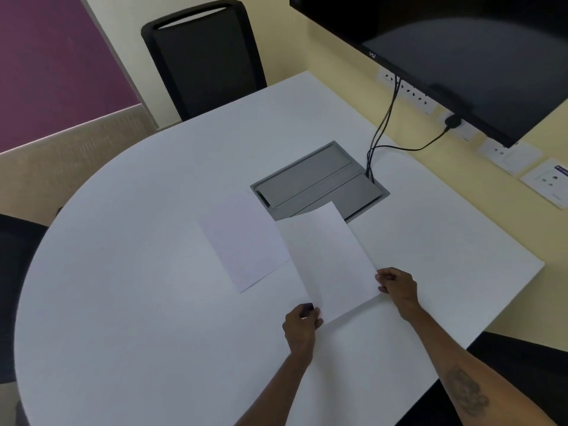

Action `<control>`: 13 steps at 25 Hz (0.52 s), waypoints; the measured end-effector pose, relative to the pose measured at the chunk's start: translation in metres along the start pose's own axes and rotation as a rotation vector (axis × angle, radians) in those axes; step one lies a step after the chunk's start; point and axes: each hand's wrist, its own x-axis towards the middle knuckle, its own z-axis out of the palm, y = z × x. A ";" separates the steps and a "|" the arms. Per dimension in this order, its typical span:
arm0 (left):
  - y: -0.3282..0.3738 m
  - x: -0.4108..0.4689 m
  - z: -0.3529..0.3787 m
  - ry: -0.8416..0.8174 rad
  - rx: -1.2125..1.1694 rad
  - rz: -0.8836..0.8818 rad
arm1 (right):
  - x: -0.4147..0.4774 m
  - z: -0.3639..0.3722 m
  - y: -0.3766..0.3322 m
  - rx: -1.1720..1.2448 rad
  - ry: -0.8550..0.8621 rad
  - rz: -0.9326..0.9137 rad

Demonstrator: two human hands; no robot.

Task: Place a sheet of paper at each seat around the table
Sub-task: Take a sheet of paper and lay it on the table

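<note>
A white sheet of paper (329, 259) is held just above the white table (138, 272), its far corner over the grey cable box. My left hand (301, 327) pinches its near left corner. My right hand (398, 287) grips its near right corner. To the left, a second white sheet (242, 241) lies flat on the table near the middle, partly overlapped by the held sheet. A black chair (206, 56) stands at the table's far side. Another dark chair (15, 287) shows at the left edge.
A grey metal cable box (310, 176) is set into the table centre, with black cables (381, 130) running up to a wall-mounted screen (461, 47). Wall sockets (504, 155) line the yellow wall on the right. A dark seat (522, 364) sits at the near right.
</note>
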 end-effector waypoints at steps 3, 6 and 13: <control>-0.012 -0.008 0.042 -0.019 -0.012 -0.038 | 0.024 -0.037 0.011 -0.047 0.017 0.009; -0.022 -0.014 0.082 -0.032 -0.023 -0.079 | 0.047 -0.068 0.022 -0.092 0.030 0.016; -0.038 -0.010 0.129 -0.072 -0.004 -0.155 | 0.082 -0.099 0.045 -0.275 0.060 0.009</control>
